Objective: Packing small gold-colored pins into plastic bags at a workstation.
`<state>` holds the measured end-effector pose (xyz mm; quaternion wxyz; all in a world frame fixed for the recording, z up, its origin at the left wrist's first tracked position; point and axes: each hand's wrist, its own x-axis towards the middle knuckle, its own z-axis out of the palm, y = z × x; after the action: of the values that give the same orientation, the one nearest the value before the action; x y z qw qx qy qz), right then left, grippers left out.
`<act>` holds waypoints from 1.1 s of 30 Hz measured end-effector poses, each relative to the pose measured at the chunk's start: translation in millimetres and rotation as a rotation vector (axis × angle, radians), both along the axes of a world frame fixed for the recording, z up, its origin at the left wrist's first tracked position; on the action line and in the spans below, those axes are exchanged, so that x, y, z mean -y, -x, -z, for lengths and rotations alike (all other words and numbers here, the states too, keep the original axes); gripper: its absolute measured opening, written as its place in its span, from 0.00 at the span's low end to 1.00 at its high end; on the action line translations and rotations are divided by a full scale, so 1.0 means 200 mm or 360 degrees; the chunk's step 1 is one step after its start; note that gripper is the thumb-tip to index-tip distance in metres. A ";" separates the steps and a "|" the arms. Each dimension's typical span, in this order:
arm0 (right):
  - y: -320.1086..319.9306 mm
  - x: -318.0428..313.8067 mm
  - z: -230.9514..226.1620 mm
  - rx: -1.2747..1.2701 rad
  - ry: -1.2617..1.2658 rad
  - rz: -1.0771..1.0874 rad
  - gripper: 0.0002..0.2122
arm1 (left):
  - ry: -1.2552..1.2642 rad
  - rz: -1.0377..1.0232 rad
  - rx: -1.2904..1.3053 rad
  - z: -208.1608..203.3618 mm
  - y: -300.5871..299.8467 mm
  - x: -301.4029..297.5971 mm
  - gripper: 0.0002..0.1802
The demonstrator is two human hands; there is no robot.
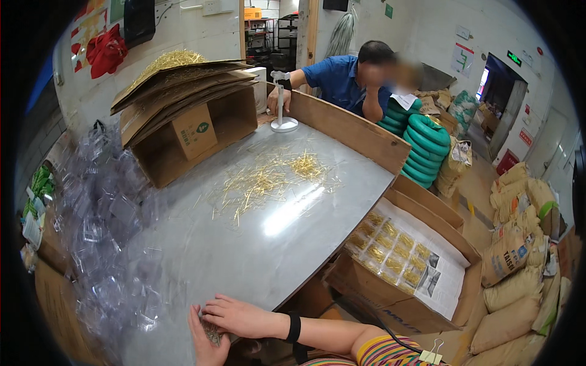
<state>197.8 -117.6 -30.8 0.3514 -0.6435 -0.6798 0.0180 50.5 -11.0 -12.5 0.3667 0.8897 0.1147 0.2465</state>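
Note:
At the near edge of the grey table, my left hand and my right hand come together around a small transparent plastic box. My left fingers and thumb grip its sides, while my right fingers curl over its top. Much of the box is hidden, so I cannot tell how full it is. Further up the table lies a loose spread of thin gold-coloured strips, with a denser clump at its right. Left of my hands is a big heap of empty transparent plastic boxes.
An open carton at the right holds rows of transparent boxes with gold pieces. A cardboard box bearing flattened sheets and a white stand are at the far side. Beyond the wooden edge board sits a person. Sacks line the right.

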 end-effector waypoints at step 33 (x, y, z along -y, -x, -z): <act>0.20 0.06 -0.03 -0.0635 -0.0054 0.0327 0.28 | -0.0616 -0.0019 -0.0456 0.00 0.03 0.00 0.40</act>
<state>157.9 -130.4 -24.0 0.4898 -0.6871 -0.5277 0.0977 44.7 -10.4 -13.2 0.1678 0.9686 0.1213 0.1373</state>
